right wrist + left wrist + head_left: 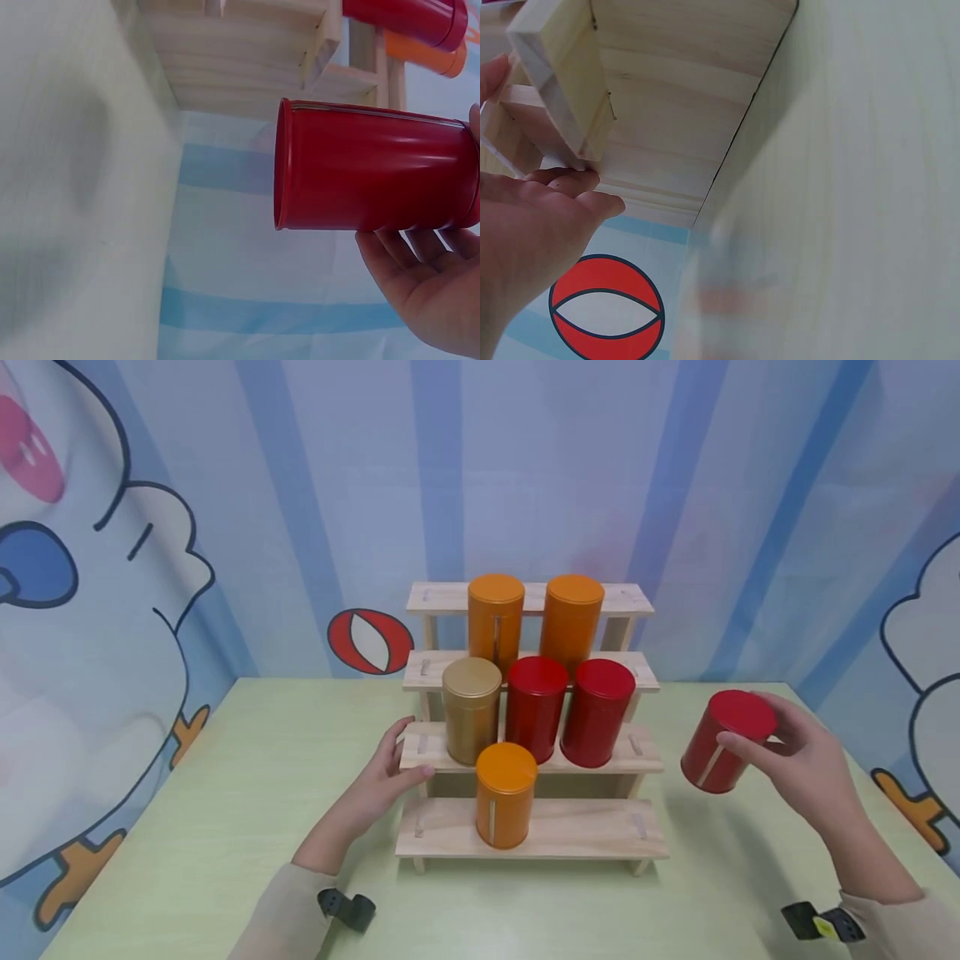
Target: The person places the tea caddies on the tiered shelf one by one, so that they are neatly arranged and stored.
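In the head view my right hand holds a red canister by its upper part, tilted and raised over the table right of a stepped wooden rack. The right wrist view shows fingers along the side of this red canister. My left hand grips the left end of the rack's second step from the bottom, thumb toward the top and fingers round its edge. A gold canister and two red canisters stand on that step. One orange canister is on the lowest step.
Two more orange canisters stand higher on the rack, behind the gold and red ones. The rack stands on a pale green table. Behind it hangs a blue striped backdrop with cartoon figures.
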A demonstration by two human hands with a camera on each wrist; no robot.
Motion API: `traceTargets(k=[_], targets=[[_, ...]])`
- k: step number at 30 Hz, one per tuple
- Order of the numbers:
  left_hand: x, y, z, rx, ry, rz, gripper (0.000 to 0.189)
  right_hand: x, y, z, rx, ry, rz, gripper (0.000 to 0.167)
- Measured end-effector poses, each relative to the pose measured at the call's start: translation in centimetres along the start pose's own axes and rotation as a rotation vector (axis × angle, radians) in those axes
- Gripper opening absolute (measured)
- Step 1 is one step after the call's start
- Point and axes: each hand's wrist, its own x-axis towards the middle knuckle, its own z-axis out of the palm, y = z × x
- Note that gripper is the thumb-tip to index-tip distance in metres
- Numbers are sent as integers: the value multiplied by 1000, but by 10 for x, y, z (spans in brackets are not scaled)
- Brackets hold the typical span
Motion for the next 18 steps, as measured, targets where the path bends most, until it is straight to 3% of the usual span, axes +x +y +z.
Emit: traceTargets(k=[7,18], targets=[[0,1,0,16,10,-17,88,-14,-13,-3,54,-16,-19,69],[0,0,0,6,1,0,86,-32,-39,12,86,-32,-36,69]])
